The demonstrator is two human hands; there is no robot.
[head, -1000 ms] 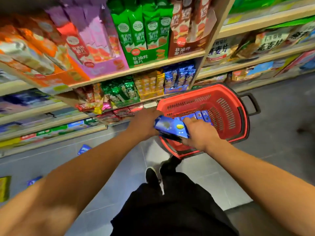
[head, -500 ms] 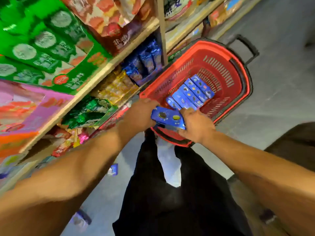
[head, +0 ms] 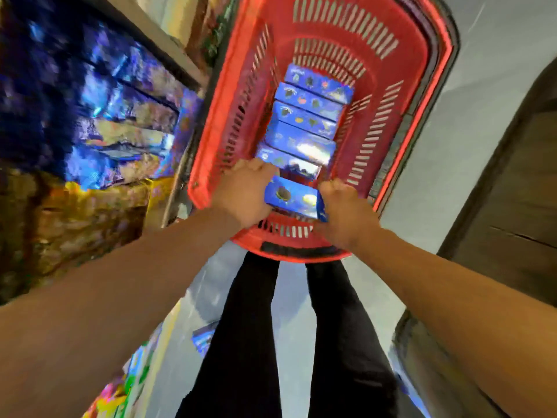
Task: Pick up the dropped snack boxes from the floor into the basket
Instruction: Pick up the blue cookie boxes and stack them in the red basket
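We hold one blue snack box between both hands at frame center, over the near end of the red basket. Left hand grips its left end with curled fingers, right hand grips the right end. Five more blue snack boxes lie in a row on the basket bottom, touching each other. Another blue box sits on the floor, lower center-left, beside our black trouser legs. Blurred shelf goods fill the left of the frame.
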